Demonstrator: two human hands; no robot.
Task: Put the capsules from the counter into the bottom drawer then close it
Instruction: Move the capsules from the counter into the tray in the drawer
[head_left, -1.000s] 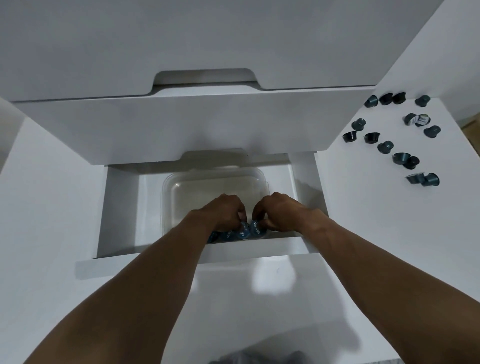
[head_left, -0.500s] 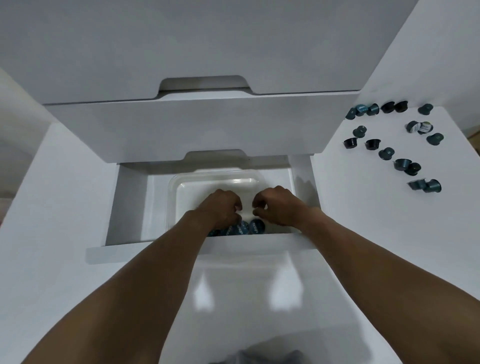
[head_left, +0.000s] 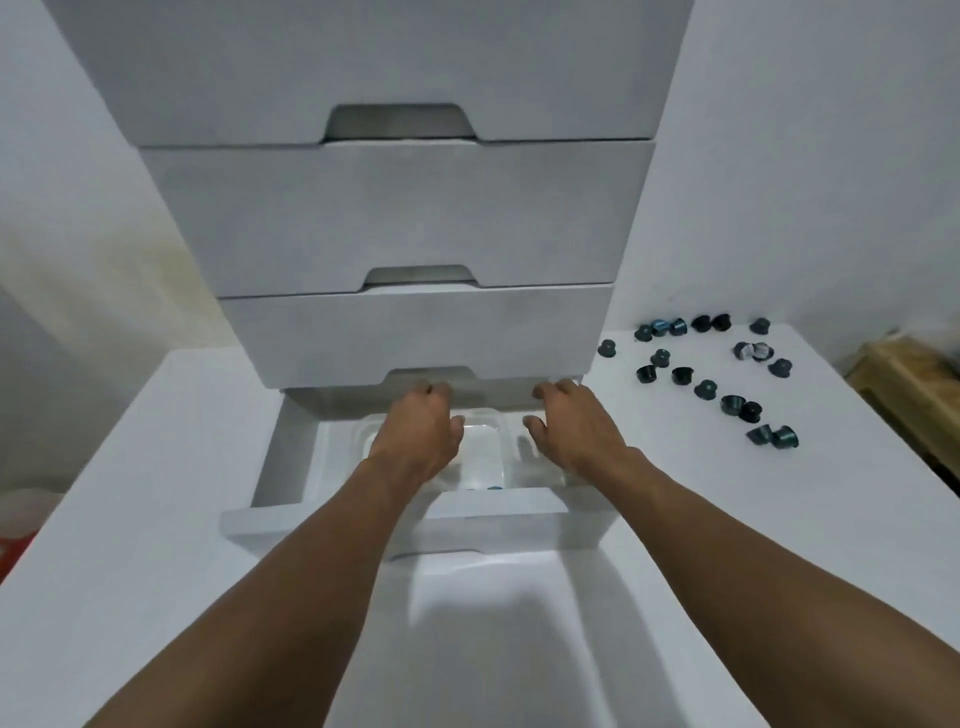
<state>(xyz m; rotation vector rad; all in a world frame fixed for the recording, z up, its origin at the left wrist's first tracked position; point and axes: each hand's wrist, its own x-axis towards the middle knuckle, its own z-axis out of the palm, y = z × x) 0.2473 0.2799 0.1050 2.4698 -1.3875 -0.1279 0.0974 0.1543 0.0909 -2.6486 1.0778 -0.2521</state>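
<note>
The bottom drawer of a white drawer unit stands pulled out. Inside it lies a clear plastic tray; a sliver of a blue capsule shows by the drawer's front wall. My left hand and my right hand hover over the tray, fingers loosely spread, holding nothing. Several dark teal capsules lie scattered on the white counter to the right of the unit, some upright, some tipped.
Three shut drawers stack above the open one. A recessed white basin lies in front of the drawer. A wooden crate stands beyond the counter's right edge, and something red at the far left.
Both hands have let go of the capsules at the tray's front and lifted up and back, apart from each other. My view has tilted upward, so more of the drawer unit shows.
</note>
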